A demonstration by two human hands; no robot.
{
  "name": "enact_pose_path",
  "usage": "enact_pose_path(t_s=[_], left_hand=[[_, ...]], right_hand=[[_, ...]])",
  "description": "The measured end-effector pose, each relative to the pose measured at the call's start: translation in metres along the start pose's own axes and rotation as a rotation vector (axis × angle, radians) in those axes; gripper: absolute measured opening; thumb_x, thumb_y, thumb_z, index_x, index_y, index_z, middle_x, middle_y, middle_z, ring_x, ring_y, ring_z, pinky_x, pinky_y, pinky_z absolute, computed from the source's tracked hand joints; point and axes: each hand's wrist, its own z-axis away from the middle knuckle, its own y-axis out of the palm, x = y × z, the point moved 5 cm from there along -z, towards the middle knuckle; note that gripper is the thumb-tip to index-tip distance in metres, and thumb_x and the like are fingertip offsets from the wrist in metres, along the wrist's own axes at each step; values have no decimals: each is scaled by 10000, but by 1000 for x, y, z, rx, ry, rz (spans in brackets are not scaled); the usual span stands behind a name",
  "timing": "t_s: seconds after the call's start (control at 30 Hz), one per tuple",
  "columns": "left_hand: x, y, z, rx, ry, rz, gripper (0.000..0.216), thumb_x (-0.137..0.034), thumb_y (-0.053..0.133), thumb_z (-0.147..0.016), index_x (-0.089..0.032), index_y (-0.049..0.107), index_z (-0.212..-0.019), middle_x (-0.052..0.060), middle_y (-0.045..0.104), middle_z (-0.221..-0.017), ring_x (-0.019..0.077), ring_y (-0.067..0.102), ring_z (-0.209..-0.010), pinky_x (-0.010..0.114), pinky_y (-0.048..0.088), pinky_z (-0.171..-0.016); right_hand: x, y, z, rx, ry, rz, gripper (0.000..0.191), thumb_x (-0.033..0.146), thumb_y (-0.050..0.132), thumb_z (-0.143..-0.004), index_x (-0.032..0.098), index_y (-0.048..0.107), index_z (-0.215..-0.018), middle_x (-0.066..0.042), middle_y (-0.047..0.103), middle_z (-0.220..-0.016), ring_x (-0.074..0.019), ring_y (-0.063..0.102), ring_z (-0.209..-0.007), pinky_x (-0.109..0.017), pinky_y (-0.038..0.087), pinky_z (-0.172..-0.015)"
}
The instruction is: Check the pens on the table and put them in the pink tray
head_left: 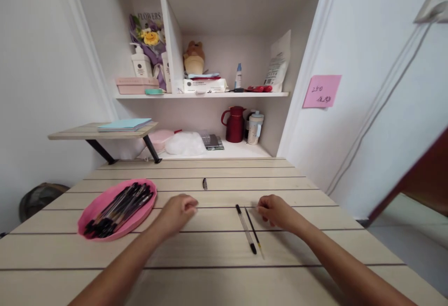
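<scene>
Over the table's middle is my left hand (pixel 178 213), its fingers curled in and a little blurred; I see nothing in it. My right hand (pixel 277 212) is closed loosely just right of the pen parts, its knuckles up, and no object shows in it. Between the hands lies a clear pen barrel (pixel 246 229) with black ends. Beside it, nearly parallel, rests a thin dark ink refill (pixel 253 226) with a yellowish section near its lower tip. Left of my left hand, a pink oval tray (pixel 145 218) holds several black-capped clear pens (pixel 121 208).
A small dark piece (pixel 205 184), its kind unclear, lies farther back on the slatted-pattern table (pixel 196 282). A raised wooden shelf (pixel 80 131) with blue paper pads (pixel 124 124) stands back left. Behind are white shelves, a red jug (pixel 235 126) and a light tumbler (pixel 255 129).
</scene>
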Motion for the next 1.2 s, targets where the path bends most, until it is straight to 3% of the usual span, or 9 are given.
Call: enact_pose_path(t_s=[0.1, 0.23, 0.37, 0.47, 0.6, 0.73, 0.9, 1.03, 1.2], left_hand=[[-32, 41, -2, 145, 69, 62, 176, -236, 479, -672, -189, 647, -697, 35, 643, -735, 163, 561, -671, 237, 366, -588], [-53, 70, -9, 220, -5, 82, 153, -217, 488, -646, -175, 633, -670, 24, 632, -663, 149, 548, -617, 239, 347, -553], [-50, 93, -17, 276, -254, 345, 91, -198, 514, -622, -151, 591, -624, -3, 549, -504, 127, 510, -498, 247, 351, -520], [-46, 106, -18, 312, -438, 567, 124, -247, 494, -668, -139, 552, -667, -8, 519, -490, 126, 514, -449, 252, 375, -478], [-49, 105, -20, 309, -457, 717, 255, -372, 439, -742, -132, 517, -708, 38, 577, -622, 123, 565, -538, 248, 427, -513], [-46, 98, -28, 199, -450, 1084, 251, -374, 527, -717, -137, 509, -798, 54, 616, -684, 118, 583, -590, 245, 444, -575], [-27, 93, -33, 64, -478, 1348, 230, -355, 528, -734, -157, 474, -837, 29, 597, -616, 175, 622, -619, 322, 471, -615], [-22, 92, -31, 105, -432, 1393, 271, -368, 540, -728, -167, 494, -904, -13, 552, -583, 144, 593, -525, 299, 468, -552], [-29, 94, -26, 169, -367, 1340, 296, -394, 524, -731, -165, 518, -918, -25, 528, -611, 76, 505, -423, 223, 411, -463]], right_hand=[[15, 7, 9, -44, -58, 180, 187, 255, 502, -689, 169, 529, -525, -40, 599, -555, -128, 514, -509, -229, 300, -472], [35, 17, 18, -77, -65, 398, 207, 328, 486, -714, 178, 590, -618, -47, 637, -654, -165, 560, -602, -245, 289, -500], [50, 30, 23, -86, -57, 547, 292, 417, 476, -711, 170, 628, -678, -98, 656, -708, -223, 591, -667, -270, 323, -531], [55, 39, 22, -87, -56, 589, 254, 351, 493, -693, 152, 648, -714, -134, 663, -760, -240, 598, -694, -280, 343, -552], [59, 37, 14, -74, -51, 432, 226, 296, 470, -703, 157, 638, -646, -88, 658, -666, -181, 577, -610, -242, 318, -493], [66, 20, 4, 8, -153, 233, 263, 330, 443, -744, 169, 628, -647, -32, 638, -605, -125, 537, -546, -212, 306, -466], [47, -3, -2, -111, -2, 491, 253, 338, 475, -719, 156, 631, -639, -90, 653, -695, -191, 579, -654, -250, 328, -513], [32, 15, 5, -50, 64, 573, 199, 310, 522, -661, 148, 636, -675, -117, 658, -733, -236, 601, -694, -274, 347, -533], [28, 27, 7, -79, 51, 455, 92, 197, 513, -617, 147, 579, -577, -102, 645, -654, -212, 593, -632, -259, 333, -505]])
